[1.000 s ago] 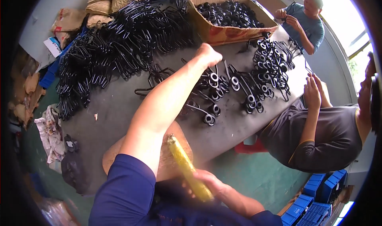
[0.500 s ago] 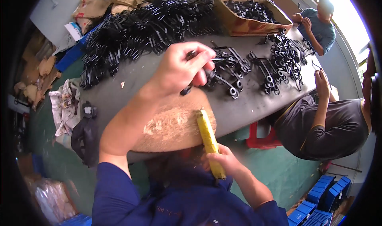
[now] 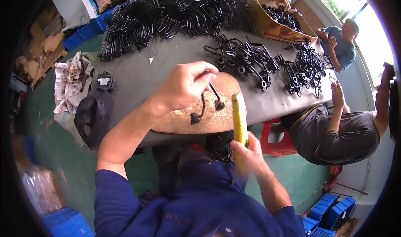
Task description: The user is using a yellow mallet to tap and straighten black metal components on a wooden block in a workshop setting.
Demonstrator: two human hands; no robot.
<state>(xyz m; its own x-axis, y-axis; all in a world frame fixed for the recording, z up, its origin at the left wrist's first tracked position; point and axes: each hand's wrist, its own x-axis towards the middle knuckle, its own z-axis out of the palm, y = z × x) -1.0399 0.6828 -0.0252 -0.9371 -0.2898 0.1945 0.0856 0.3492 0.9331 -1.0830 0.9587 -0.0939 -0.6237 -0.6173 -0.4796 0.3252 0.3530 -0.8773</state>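
Holding a black wire part pinched in our left hand over the wooden block, we grip a yellow stick in our right fist, raised beside it.

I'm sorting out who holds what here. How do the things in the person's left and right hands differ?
The left hand holds a black bent metal part, thin and forked, with two dark knobbed ends hanging down over the round wooden block. The right hand grips a yellow stick-like tool, straight, thicker and standing nearly upright. The metal part matches those piled on the table; the yellow tool is the only one. Both are held over the block's near side.
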